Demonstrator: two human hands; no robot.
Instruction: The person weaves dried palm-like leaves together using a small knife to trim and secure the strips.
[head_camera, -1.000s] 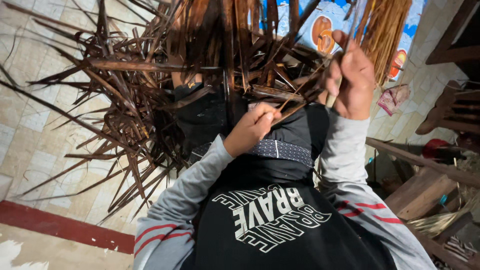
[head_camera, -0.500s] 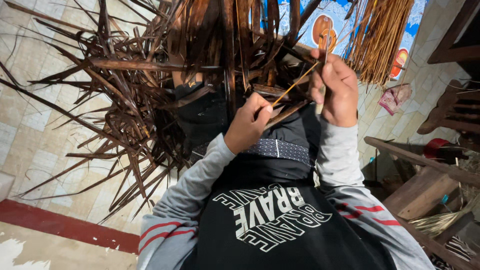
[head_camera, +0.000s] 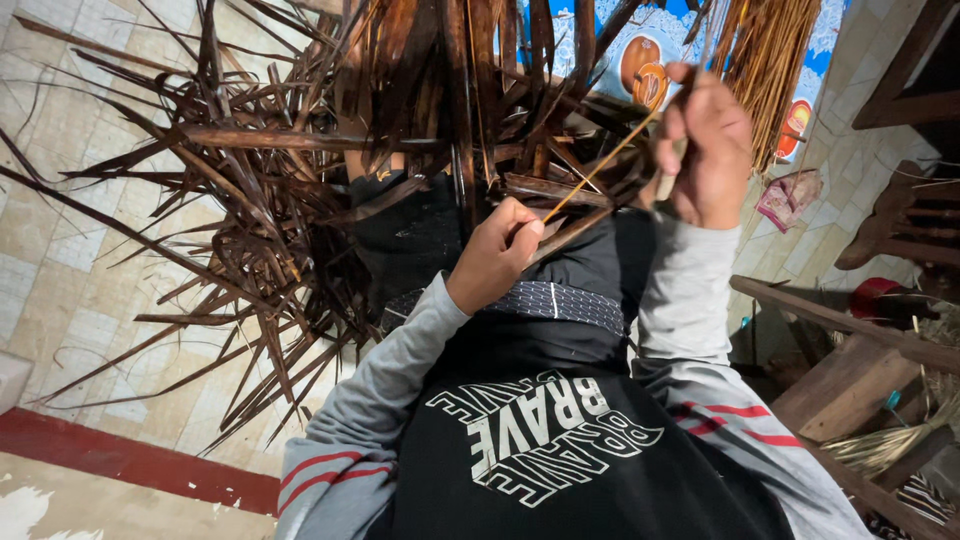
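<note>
Tiled floor (head_camera: 90, 250) behind tangled leaf strips (head_camera: 300, 200)

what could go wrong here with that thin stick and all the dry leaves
The thin stick is stretched between the left hand and the raised right hand; it looks slender, so a hard pull might snap it. The dry leaf strips splay out in stiff points close to both hands and could scratch or snag the grey sleeves. The stick could also catch in the tangle.
</note>
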